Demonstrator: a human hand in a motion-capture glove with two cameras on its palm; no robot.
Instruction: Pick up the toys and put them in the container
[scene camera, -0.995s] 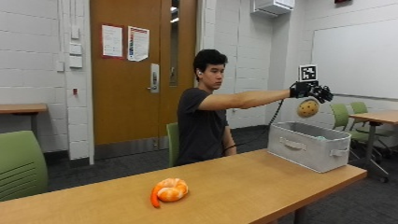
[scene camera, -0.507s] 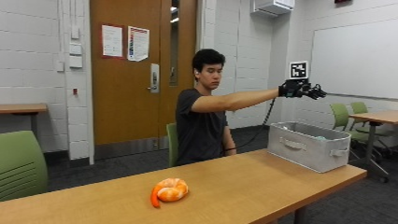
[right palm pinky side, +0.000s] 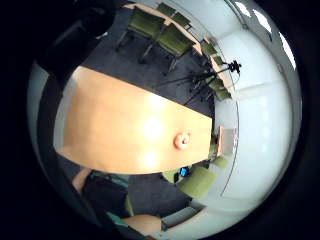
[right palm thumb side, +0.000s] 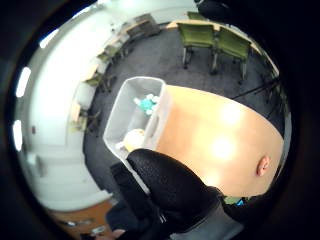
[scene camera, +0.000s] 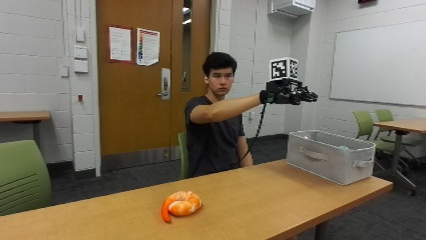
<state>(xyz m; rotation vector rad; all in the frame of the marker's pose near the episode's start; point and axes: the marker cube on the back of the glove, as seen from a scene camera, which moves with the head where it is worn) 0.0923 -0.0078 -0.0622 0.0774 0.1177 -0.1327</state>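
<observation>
In a meeting room, a wooden table (scene camera: 266, 192) carries a grey container (scene camera: 331, 156) at its far right end. The gloved right hand (scene camera: 287, 94) hangs high above it, fingers spread, holding nothing. Toys already lie inside; their kinds are hard to make out. The orange shrimp toy (scene camera: 181, 204) waits near the front edge.

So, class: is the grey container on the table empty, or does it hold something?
Not empty. The thumb side palm view looks down into the container: a teal toy and a yellowish toy lie inside.
</observation>
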